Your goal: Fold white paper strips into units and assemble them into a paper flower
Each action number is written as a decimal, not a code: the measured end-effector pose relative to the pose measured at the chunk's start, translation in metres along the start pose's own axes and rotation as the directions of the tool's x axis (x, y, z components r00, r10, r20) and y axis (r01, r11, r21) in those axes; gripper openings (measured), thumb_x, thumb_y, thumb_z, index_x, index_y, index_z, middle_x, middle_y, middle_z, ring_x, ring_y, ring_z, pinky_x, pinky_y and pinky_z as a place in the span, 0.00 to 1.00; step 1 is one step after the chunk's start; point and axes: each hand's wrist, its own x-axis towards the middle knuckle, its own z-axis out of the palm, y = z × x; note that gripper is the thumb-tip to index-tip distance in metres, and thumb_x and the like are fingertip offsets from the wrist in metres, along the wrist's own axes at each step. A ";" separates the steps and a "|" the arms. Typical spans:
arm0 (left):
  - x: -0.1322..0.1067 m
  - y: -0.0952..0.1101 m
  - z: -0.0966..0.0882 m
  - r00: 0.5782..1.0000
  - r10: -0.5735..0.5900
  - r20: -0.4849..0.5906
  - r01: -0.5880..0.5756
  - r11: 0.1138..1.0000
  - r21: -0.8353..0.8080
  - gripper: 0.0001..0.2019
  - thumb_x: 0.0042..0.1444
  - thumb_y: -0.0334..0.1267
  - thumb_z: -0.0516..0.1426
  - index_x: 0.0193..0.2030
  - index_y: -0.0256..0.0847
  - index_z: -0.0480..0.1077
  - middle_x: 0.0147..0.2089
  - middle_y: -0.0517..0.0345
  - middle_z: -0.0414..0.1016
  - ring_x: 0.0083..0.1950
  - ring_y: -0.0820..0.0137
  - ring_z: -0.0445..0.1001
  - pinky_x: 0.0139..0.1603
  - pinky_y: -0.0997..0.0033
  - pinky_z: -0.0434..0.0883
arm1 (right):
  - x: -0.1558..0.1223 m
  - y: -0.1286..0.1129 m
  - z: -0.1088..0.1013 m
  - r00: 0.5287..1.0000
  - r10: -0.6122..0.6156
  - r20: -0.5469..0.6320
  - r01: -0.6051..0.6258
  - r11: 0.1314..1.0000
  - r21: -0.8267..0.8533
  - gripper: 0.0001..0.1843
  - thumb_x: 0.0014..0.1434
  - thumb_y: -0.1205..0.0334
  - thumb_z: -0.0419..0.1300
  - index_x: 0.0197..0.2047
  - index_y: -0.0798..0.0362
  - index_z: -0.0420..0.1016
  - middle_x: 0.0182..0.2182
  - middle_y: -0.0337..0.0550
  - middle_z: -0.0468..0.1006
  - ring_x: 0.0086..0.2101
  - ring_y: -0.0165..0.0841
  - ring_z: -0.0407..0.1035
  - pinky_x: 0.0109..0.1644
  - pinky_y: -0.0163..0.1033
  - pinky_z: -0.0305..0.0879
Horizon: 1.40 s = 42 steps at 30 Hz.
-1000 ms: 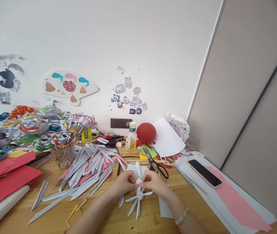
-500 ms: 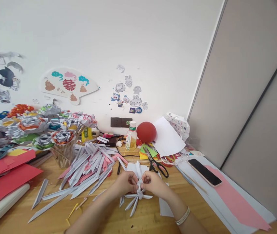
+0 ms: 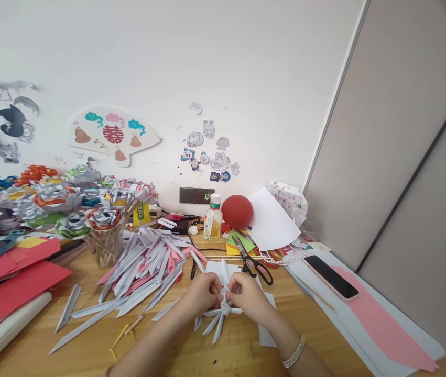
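Both hands meet at the table's front middle over a white folded-paper piece whose pointed strips fan out below the fingers. My left hand is closed and pinches the piece's centre from the left. From the right, my right hand, with a bracelet at the wrist, pinches the same centre. More white folded paper lies just behind the hands. A big heap of white and pink pointed paper strips lies to the left of my left hand.
Black scissors lie just behind my right hand. A phone rests on the right, on white and pink sheets. A small bottle, a red ball, paper roses in a glass and red sheets crowd the wooden table.
The paper piece's fanned strips have turned a little under my fingers and sit slightly higher. Both hands stay pinched at its centre. The view has shifted slightly.
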 end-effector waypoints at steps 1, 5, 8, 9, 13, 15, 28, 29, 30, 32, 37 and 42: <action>0.000 0.000 0.000 1.000 -0.003 -0.003 0.003 1.000 0.016 0.04 0.37 0.32 0.53 0.24 0.40 0.61 0.17 0.65 0.69 0.21 0.71 0.70 0.21 0.75 0.63 | 0.000 -0.001 0.000 1.000 -0.017 -0.013 0.016 0.999 -0.031 0.08 0.40 0.75 0.58 0.22 0.54 0.65 0.23 0.34 0.67 0.28 0.30 0.63 0.31 0.31 0.56; -0.002 0.003 0.001 0.999 0.017 -0.044 -0.012 0.994 0.108 0.04 0.37 0.29 0.52 0.24 0.40 0.61 0.19 0.64 0.69 0.23 0.71 0.70 0.23 0.76 0.62 | -0.002 -0.003 0.000 0.999 -0.047 -0.026 0.044 0.995 -0.094 0.08 0.41 0.76 0.57 0.22 0.53 0.65 0.24 0.35 0.68 0.29 0.30 0.64 0.32 0.31 0.57; -0.003 0.004 0.002 0.995 0.053 -0.089 -0.036 0.981 0.189 0.05 0.37 0.27 0.52 0.23 0.39 0.63 0.21 0.64 0.69 0.25 0.72 0.70 0.25 0.77 0.60 | -0.003 -0.006 0.000 0.997 -0.066 -0.026 0.062 0.989 -0.136 0.08 0.42 0.76 0.57 0.22 0.53 0.65 0.23 0.35 0.67 0.29 0.30 0.63 0.32 0.31 0.56; -0.003 0.004 0.003 0.993 0.062 -0.100 -0.039 0.976 0.213 0.05 0.38 0.27 0.52 0.24 0.39 0.64 0.21 0.64 0.70 0.25 0.72 0.69 0.25 0.77 0.60 | -0.003 -0.007 0.000 0.997 -0.068 -0.026 0.064 0.987 -0.145 0.08 0.43 0.76 0.57 0.22 0.53 0.65 0.23 0.35 0.67 0.29 0.30 0.63 0.32 0.31 0.56; -0.002 0.003 0.004 0.992 0.054 -0.115 -0.020 0.961 0.277 0.03 0.41 0.31 0.53 0.23 0.38 0.67 0.22 0.61 0.71 0.25 0.71 0.69 0.25 0.76 0.58 | -0.001 -0.008 0.000 0.997 -0.062 -0.052 0.054 0.987 -0.154 0.08 0.44 0.76 0.57 0.22 0.53 0.65 0.24 0.35 0.68 0.30 0.30 0.64 0.33 0.32 0.57; 0.000 0.001 0.004 0.994 0.043 -0.104 -0.011 0.956 0.292 0.05 0.43 0.34 0.52 0.22 0.37 0.67 0.21 0.60 0.72 0.25 0.71 0.68 0.25 0.75 0.58 | -0.001 -0.006 0.000 0.996 -0.068 -0.065 0.056 0.984 -0.171 0.08 0.45 0.76 0.57 0.23 0.53 0.65 0.25 0.36 0.68 0.30 0.30 0.64 0.34 0.32 0.57; -0.006 0.010 0.006 0.978 0.075 -0.193 -0.004 0.940 0.341 0.05 0.41 0.30 0.51 0.17 0.40 0.63 0.20 0.61 0.67 0.28 0.70 0.65 0.28 0.74 0.56 | 0.000 -0.004 -0.002 0.993 -0.117 -0.034 0.112 0.986 -0.124 0.08 0.44 0.76 0.56 0.24 0.53 0.67 0.24 0.36 0.67 0.29 0.30 0.63 0.32 0.32 0.58; -0.006 0.011 0.006 0.979 0.073 -0.188 -0.008 0.945 0.328 0.05 0.41 0.30 0.52 0.17 0.40 0.63 0.20 0.61 0.67 0.28 0.70 0.66 0.28 0.74 0.56 | 0.000 -0.002 -0.002 0.993 -0.111 -0.033 0.107 0.988 -0.112 0.08 0.44 0.75 0.56 0.24 0.53 0.67 0.24 0.36 0.67 0.29 0.30 0.63 0.32 0.32 0.58; -0.006 0.011 0.005 0.982 0.067 -0.175 -0.010 0.951 0.308 0.05 0.41 0.31 0.52 0.18 0.40 0.63 0.21 0.61 0.67 0.28 0.70 0.66 0.28 0.75 0.57 | 0.000 -0.001 -0.002 0.995 -0.101 -0.027 0.098 0.991 -0.096 0.07 0.44 0.75 0.57 0.25 0.53 0.67 0.25 0.36 0.67 0.29 0.30 0.64 0.32 0.32 0.58; -0.006 0.012 0.001 0.989 0.048 -0.137 -0.010 0.963 0.269 0.04 0.42 0.35 0.54 0.20 0.39 0.64 0.21 0.61 0.68 0.27 0.70 0.67 0.27 0.75 0.59 | 0.001 0.001 -0.002 0.997 -0.081 -0.009 0.080 0.995 -0.061 0.07 0.44 0.74 0.57 0.26 0.53 0.69 0.25 0.36 0.68 0.29 0.30 0.64 0.33 0.32 0.59; -0.011 0.015 -0.008 0.983 -0.108 0.147 0.140 0.964 -0.227 0.22 0.48 0.56 0.47 0.37 0.39 0.63 0.27 0.57 0.74 0.27 0.67 0.73 0.24 0.73 0.64 | 0.000 -0.002 -0.003 0.993 -0.119 -0.023 0.119 0.993 -0.016 0.06 0.47 0.72 0.57 0.29 0.53 0.72 0.28 0.38 0.69 0.33 0.31 0.65 0.38 0.34 0.60; -0.006 0.007 -0.005 0.979 -0.120 0.165 0.172 0.921 -0.349 0.25 0.36 0.61 0.56 0.30 0.40 0.60 0.20 0.61 0.70 0.23 0.68 0.72 0.22 0.73 0.64 | -0.002 -0.011 -0.004 0.977 -0.210 -0.037 0.208 0.976 -0.061 0.08 0.47 0.75 0.58 0.29 0.52 0.73 0.29 0.38 0.70 0.33 0.31 0.65 0.39 0.34 0.60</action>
